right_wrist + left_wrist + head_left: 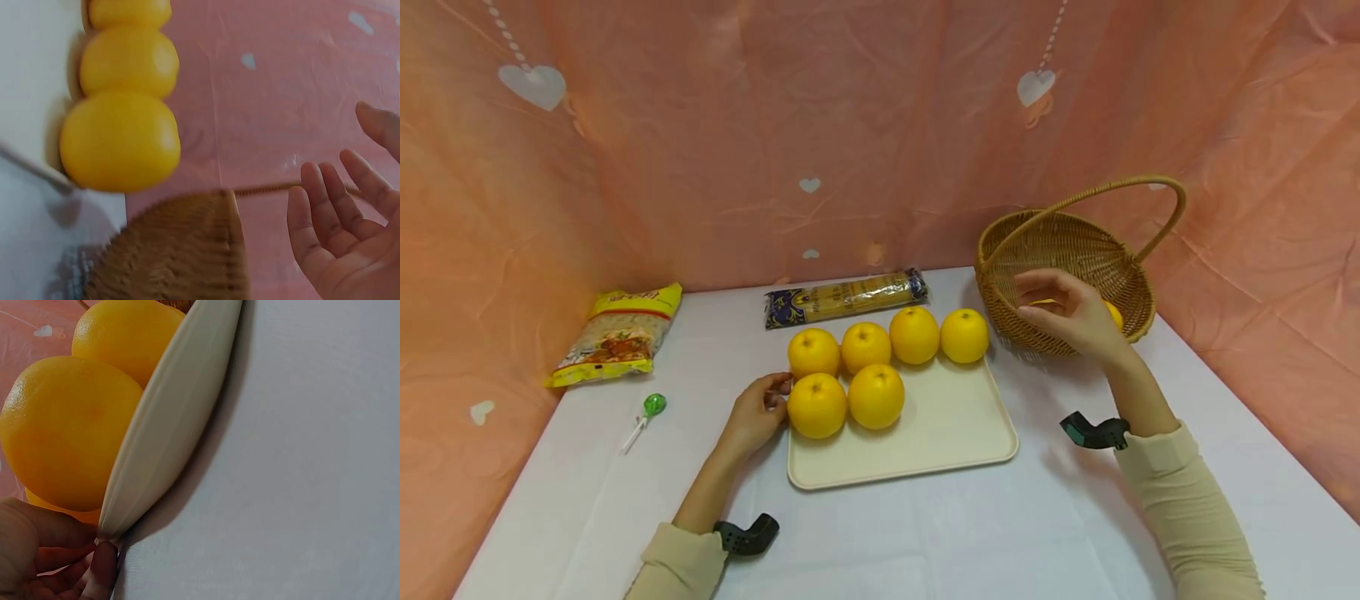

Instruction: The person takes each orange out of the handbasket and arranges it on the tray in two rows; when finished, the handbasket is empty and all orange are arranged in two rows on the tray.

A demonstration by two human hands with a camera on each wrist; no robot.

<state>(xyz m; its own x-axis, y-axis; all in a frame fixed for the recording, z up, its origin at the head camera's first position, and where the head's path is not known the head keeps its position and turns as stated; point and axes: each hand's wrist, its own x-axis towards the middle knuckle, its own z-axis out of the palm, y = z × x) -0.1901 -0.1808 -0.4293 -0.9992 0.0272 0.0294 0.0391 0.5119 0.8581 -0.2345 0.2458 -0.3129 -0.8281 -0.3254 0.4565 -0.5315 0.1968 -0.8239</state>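
My left hand [756, 417] is at the left edge of a cream tray [951, 421]; in the left wrist view its thumb and fingers [104, 562] pinch the rim. Several yellow-orange oranges stand on the tray, a row of them at the back and two in front, the front left orange [817, 406] close beside that hand. Over the wicker basket [1097, 250], my right hand [1075, 317] has its fingers spread and holds nothing. Inside the basket an orange [1113, 315] shows partly, mostly hidden behind the hand.
Behind the tray lies a long pack of spaghetti [848, 298]. A yellow food bag [621, 333] sits at the back left, with a green lollipop [654, 405] in front of it. Pink cloth [880, 125] hangs behind the white table, and the basket's handle [1150, 181] arches high.
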